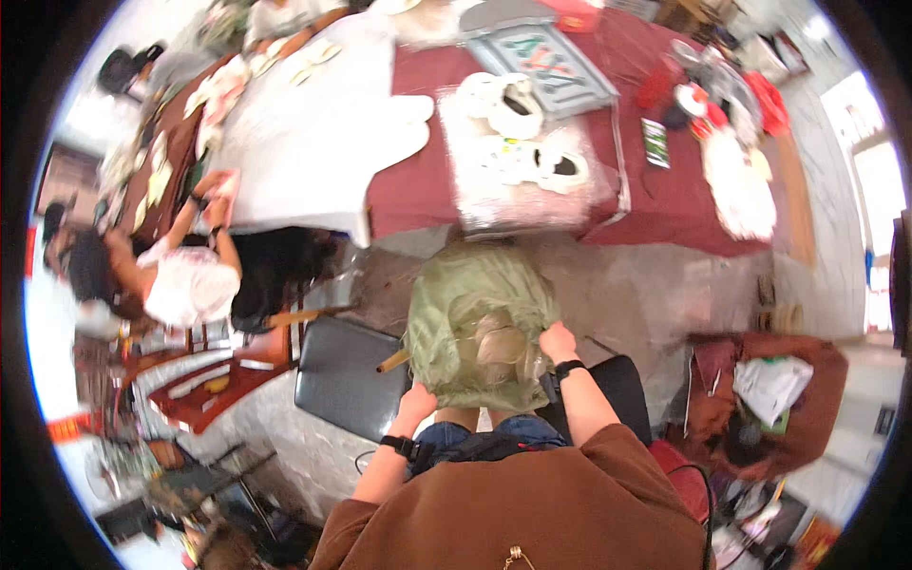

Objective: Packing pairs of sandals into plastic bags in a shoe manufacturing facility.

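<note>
In front of my legs hangs a large olive-green sack (pixel 446 313) of thin, wrinkled material. Its mouth is spread toward me, and a beige, rounded shape (pixel 499 342) shows inside; I cannot tell what it is. My left hand (pixel 418 401) is closed on the near left edge of the sack. Higher up, at the right edge, my right hand (pixel 558 342) grips the rim with curled fingers. Dark bands circle both wrists.
Beyond the sack, white shoes (pixel 513 114) rest on a plastic-wrapped bundle on a maroon-covered table (pixel 408 204). A black-seated chair (pixel 347 375) stands close on my left, a brown bag (pixel 703 399) on my right. Farther left, another person (pixel 190 285) works at the table.
</note>
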A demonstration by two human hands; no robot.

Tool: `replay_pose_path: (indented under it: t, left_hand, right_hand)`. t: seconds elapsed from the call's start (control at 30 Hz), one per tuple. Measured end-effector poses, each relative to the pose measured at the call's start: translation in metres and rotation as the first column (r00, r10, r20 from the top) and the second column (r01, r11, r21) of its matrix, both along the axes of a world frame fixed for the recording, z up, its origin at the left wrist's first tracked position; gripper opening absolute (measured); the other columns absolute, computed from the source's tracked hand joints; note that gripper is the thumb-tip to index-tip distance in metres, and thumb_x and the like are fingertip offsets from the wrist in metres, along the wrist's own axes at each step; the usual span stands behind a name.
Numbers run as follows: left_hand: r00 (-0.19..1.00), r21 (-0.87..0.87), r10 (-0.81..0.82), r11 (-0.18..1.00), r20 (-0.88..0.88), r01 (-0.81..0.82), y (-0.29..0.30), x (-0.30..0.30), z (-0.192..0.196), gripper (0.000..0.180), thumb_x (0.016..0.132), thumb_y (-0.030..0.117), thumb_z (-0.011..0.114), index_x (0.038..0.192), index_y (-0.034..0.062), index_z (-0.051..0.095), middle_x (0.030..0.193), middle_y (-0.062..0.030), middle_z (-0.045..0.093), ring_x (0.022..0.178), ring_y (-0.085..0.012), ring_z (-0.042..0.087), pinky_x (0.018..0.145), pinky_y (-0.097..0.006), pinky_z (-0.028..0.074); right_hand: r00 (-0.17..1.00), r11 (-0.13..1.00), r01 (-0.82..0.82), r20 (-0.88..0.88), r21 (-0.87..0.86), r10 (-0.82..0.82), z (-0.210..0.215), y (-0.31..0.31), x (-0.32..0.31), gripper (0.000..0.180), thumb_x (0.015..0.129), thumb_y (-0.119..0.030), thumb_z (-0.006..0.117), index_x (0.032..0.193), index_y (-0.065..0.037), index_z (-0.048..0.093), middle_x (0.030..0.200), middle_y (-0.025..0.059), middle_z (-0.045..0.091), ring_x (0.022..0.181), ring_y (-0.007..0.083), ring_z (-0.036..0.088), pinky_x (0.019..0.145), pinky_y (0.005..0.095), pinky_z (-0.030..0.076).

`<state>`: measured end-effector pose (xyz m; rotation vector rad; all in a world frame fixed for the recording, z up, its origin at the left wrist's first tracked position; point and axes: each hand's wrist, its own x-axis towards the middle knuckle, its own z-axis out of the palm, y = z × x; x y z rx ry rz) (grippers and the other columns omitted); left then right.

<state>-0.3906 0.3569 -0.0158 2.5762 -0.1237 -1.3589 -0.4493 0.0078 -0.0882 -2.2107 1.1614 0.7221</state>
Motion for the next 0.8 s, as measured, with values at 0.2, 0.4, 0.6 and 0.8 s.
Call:
replay_pose_path:
  t: [0.2, 0.4, 0.6, 0.8]
  left_hand:
    - [0.996, 0.016, -0.081, 0.997, -0.02, 0.082, 0.009, 0.019, 0.0, 0.047, 0.082, 0.026, 0.051, 0.118, -0.0024, 0.057, 0.112, -0.03, 0.062, 0.108, -0.0441, 0.059, 0.094, -0.049, 0.047]
    - [0.992, -0.022, -0.122, 0.992, -0.031, 0.122, 0.01, 0.026, -0.001, 0.048, 0.082, 0.028, 0.052, 0.118, -0.0031, 0.057, 0.112, -0.0308, 0.062, 0.108, -0.0445, 0.059, 0.095, -0.049, 0.046]
    - [0.997, -0.062, -0.076, 0.995, -0.033, 0.074, 0.021, 0.027, -0.005, 0.046, 0.083, 0.028, 0.053, 0.116, -0.0037, 0.058, 0.113, -0.0321, 0.061, 0.11, -0.0444, 0.058, 0.095, -0.05, 0.046]
    - [0.989, -0.119, -0.139, 0.984, -0.051, 0.132, 0.014, 0.028, -0.014, 0.052, 0.083, 0.031, 0.055, 0.122, -0.0041, 0.054, 0.111, -0.0312, 0.062, 0.108, -0.0436, 0.06, 0.094, -0.049, 0.047]
  right_hand:
    - [0.996, 0.998, 0.057, 0.063, -0.027, -0.055, 0.0, 0.033, 0.008, 0.038, 0.088, -0.016, 0.046, 0.116, 0.007, 0.054, 0.101, 0.0267, 0.067, 0.096, 0.0405, 0.066, 0.082, 0.0483, 0.053]
    - [0.975, 0.982, 0.183, 0.139, -0.05, -0.175, -0.017, 0.046, 0.012, 0.036, 0.086, -0.017, 0.046, 0.112, 0.007, 0.053, 0.095, 0.0272, 0.068, 0.092, 0.0424, 0.066, 0.08, 0.0502, 0.053]
    - [0.975, 0.979, 0.19, 0.131, -0.077, -0.179, -0.018, 0.057, 0.018, 0.036, 0.085, -0.016, 0.048, 0.112, 0.007, 0.052, 0.095, 0.0268, 0.068, 0.093, 0.0432, 0.066, 0.081, 0.0501, 0.052]
    - [0.979, 0.983, 0.174, 0.12, -0.066, -0.165, -0.012, 0.047, 0.015, 0.037, 0.084, -0.015, 0.049, 0.113, 0.008, 0.052, 0.097, 0.0281, 0.067, 0.094, 0.0425, 0.066, 0.082, 0.0497, 0.052]
